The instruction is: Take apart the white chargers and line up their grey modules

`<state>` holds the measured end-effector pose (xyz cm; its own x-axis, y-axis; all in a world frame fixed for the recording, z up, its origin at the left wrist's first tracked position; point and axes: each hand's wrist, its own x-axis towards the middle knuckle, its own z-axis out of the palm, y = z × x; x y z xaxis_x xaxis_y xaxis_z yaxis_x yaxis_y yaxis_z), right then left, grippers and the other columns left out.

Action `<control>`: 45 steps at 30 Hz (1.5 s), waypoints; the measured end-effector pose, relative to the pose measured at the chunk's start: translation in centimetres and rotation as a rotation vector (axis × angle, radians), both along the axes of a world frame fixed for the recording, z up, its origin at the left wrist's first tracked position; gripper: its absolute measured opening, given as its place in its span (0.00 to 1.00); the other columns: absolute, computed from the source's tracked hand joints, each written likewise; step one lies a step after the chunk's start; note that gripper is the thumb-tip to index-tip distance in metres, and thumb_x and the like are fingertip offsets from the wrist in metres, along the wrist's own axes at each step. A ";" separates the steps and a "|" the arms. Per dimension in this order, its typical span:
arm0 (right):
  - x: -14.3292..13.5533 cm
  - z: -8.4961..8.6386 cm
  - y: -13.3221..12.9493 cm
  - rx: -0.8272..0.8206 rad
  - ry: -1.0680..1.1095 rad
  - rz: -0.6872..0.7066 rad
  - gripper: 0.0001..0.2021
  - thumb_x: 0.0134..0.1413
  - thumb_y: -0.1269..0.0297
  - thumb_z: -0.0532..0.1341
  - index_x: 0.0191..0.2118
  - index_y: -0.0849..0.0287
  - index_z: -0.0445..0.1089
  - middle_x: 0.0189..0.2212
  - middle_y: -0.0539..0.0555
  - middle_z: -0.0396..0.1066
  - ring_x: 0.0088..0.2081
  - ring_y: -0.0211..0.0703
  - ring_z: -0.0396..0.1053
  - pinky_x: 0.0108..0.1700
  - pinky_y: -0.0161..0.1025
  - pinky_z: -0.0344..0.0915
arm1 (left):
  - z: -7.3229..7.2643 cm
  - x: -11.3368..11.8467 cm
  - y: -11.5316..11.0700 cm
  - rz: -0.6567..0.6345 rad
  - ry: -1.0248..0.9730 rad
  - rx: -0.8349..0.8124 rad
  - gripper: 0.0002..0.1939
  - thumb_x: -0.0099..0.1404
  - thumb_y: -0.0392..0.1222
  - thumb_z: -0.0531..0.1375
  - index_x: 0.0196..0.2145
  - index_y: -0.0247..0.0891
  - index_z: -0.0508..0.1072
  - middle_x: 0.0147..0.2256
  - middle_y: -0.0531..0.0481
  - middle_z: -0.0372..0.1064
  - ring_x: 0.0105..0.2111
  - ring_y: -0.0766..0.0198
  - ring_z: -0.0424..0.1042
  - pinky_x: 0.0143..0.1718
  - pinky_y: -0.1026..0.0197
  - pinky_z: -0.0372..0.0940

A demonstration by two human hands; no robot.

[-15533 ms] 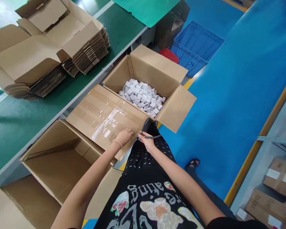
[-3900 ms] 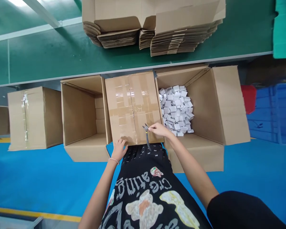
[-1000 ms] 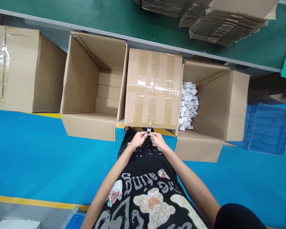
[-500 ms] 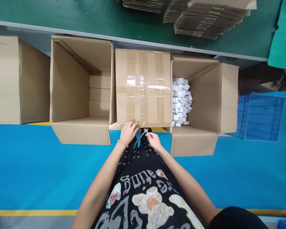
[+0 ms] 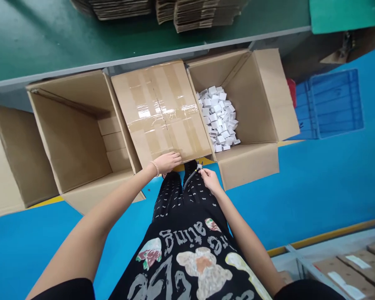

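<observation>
In the head view, the left hand [image 5: 168, 161] lies loose, fingers extended, on the near edge of the taped carton [image 5: 162, 112]. The right hand [image 5: 210, 179], just before the carton's near right corner, pinches the pliers [image 5: 200, 167]. Beyond the carton is the green bench [image 5: 81, 41]; before it, blue floor [image 5: 312, 179]. The pliers' jaws, slightly apart, point toward the carton; their long axis slants back leftward from it.

The closed box [image 5: 161, 114] is matt brown cardboard, crossed by smooth, clear tape [image 5: 187, 110] that shines in bright streaks. The pliers [image 5: 199, 166] have a metal head and dull grey handles. The open boxes [image 5: 76, 141] are plain matt cardboard. The small white pieces [image 5: 218, 118] look like smooth plastic. The crate [image 5: 337, 104] is blue plastic, the table top [image 5: 81, 46] smooth with a soft sheen, the trousers [image 5: 170, 191] matt cloth.
</observation>
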<state>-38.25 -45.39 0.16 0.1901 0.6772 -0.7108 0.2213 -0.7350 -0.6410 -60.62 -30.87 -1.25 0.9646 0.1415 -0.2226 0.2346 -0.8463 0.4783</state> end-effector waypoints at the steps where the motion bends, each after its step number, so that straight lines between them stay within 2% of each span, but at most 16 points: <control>1: 0.1 0.0 -0.3 0.006 -0.002 -0.022 0.20 0.53 0.51 0.53 0.35 0.63 0.72 0.19 0.50 0.61 0.21 0.38 0.56 0.24 0.34 0.52 | 0.2 0.3 0.4 -0.038 0.017 0.015 0.14 0.64 0.43 0.57 0.46 0.35 0.68 0.47 0.44 0.65 0.52 0.56 0.62 0.54 0.47 0.57; 4: 0.2 -0.3 -1.1 0.025 -0.010 -0.078 0.19 0.53 0.51 0.53 0.34 0.63 0.72 0.20 0.50 0.62 0.21 0.38 0.56 0.24 0.33 0.52 | 0.9 1.4 1.1 -0.130 0.065 0.061 0.17 0.61 0.49 0.59 0.43 0.35 0.68 0.44 0.45 0.66 0.48 0.56 0.63 0.53 0.48 0.56; 8: 0.3 -0.7 -2.0 0.049 -0.031 -0.127 0.19 0.54 0.52 0.52 0.34 0.63 0.72 0.21 0.51 0.64 0.22 0.39 0.57 0.25 0.34 0.53 | 1.1 2.6 1.2 -0.184 0.102 0.126 0.17 0.60 0.50 0.59 0.41 0.34 0.69 0.42 0.44 0.66 0.47 0.56 0.64 0.53 0.47 0.55; 13: 0.4 -0.8 -2.1 0.089 -0.073 -0.117 0.19 0.56 0.54 0.50 0.35 0.63 0.72 0.22 0.51 0.65 0.24 0.40 0.60 0.27 0.34 0.54 | 0.9 3.0 0.8 -0.190 0.105 0.178 0.16 0.63 0.50 0.58 0.41 0.34 0.69 0.43 0.45 0.66 0.47 0.57 0.65 0.52 0.47 0.58; 17: 0.7 -0.1 -1.0 0.146 -0.115 -0.029 0.18 0.58 0.56 0.49 0.32 0.62 0.71 0.22 0.51 0.66 0.26 0.41 0.62 0.30 0.34 0.54 | 1.2 1.9 1.4 -0.141 0.101 0.209 0.14 0.65 0.49 0.56 0.41 0.35 0.69 0.42 0.46 0.67 0.46 0.58 0.66 0.50 0.49 0.61; 21: 0.9 0.3 1.8 0.213 -0.135 0.155 0.14 0.60 0.61 0.51 0.30 0.60 0.71 0.26 0.52 0.70 0.29 0.41 0.65 0.33 0.34 0.54 | 1.5 -0.4 2.5 -0.044 0.095 0.255 0.15 0.67 0.45 0.55 0.48 0.35 0.67 0.50 0.43 0.64 0.52 0.55 0.63 0.52 0.47 0.62; 27: 0.3 0.7 9.1 0.241 -0.131 0.503 0.12 0.57 0.66 0.56 0.25 0.60 0.71 0.24 0.54 0.72 0.30 0.42 0.66 0.32 0.34 0.52 | 0.4 -2.3 2.5 -0.036 0.092 0.261 0.19 0.66 0.37 0.56 0.55 0.35 0.63 0.55 0.42 0.62 0.58 0.53 0.59 0.55 0.44 0.60; 30: -0.2 1.3 11.5 0.254 -0.145 0.584 0.12 0.58 0.66 0.56 0.27 0.60 0.72 0.27 0.56 0.73 0.31 0.43 0.67 0.33 0.35 0.51 | 0.1 -2.5 2.3 -0.029 0.112 0.271 0.20 0.65 0.34 0.56 0.55 0.35 0.63 0.56 0.42 0.61 0.58 0.53 0.59 0.56 0.44 0.60; 32: -0.1 1.5 12.2 0.261 -0.151 0.599 0.12 0.60 0.65 0.55 0.29 0.60 0.73 0.29 0.56 0.73 0.33 0.43 0.67 0.33 0.35 0.52 | 0.2 -2.5 2.5 -0.036 0.129 0.273 0.20 0.65 0.33 0.56 0.55 0.35 0.63 0.57 0.42 0.60 0.58 0.53 0.60 0.56 0.44 0.60; 35: 0.5 1.3 11.6 0.262 -0.156 0.585 0.13 0.61 0.65 0.54 0.31 0.60 0.73 0.30 0.56 0.74 0.33 0.43 0.67 0.34 0.34 0.52 | 0.5 -2.4 3.1 -0.056 0.154 0.271 0.21 0.65 0.32 0.56 0.55 0.35 0.63 0.57 0.42 0.61 0.57 0.54 0.60 0.57 0.43 0.59; 39: 2.1 0.3 9.3 0.247 -0.151 0.540 0.12 0.61 0.66 0.54 0.29 0.60 0.72 0.28 0.53 0.73 0.31 0.41 0.66 0.32 0.34 0.51 | 0.7 -2.4 3.9 -0.084 0.193 0.266 0.21 0.66 0.30 0.54 0.57 0.34 0.62 0.57 0.41 0.62 0.58 0.54 0.60 0.58 0.44 0.58; 42: 3.0 -0.5 7.4 0.230 -0.144 0.493 0.13 0.61 0.66 0.54 0.28 0.61 0.72 0.26 0.52 0.71 0.29 0.39 0.64 0.31 0.33 0.50 | 1.0 -2.7 4.2 -0.093 0.238 0.275 0.26 0.65 0.25 0.50 0.59 0.37 0.60 0.58 0.42 0.60 0.60 0.53 0.57 0.59 0.45 0.57; 45: 3.3 -0.9 6.3 0.221 -0.137 0.443 0.13 0.61 0.66 0.54 0.27 0.61 0.71 0.24 0.50 0.69 0.27 0.38 0.62 0.30 0.33 0.49 | 1.6 -2.7 4.4 -0.101 0.283 0.302 0.29 0.64 0.24 0.47 0.60 0.40 0.59 0.59 0.43 0.59 0.60 0.50 0.57 0.59 0.41 0.55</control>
<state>-34.91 -39.09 -0.75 -0.0676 0.8451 -0.5304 0.5736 -0.4020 -0.7137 -63.35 -26.51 0.36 0.8839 0.1489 -0.4433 0.2299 -0.9639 0.1346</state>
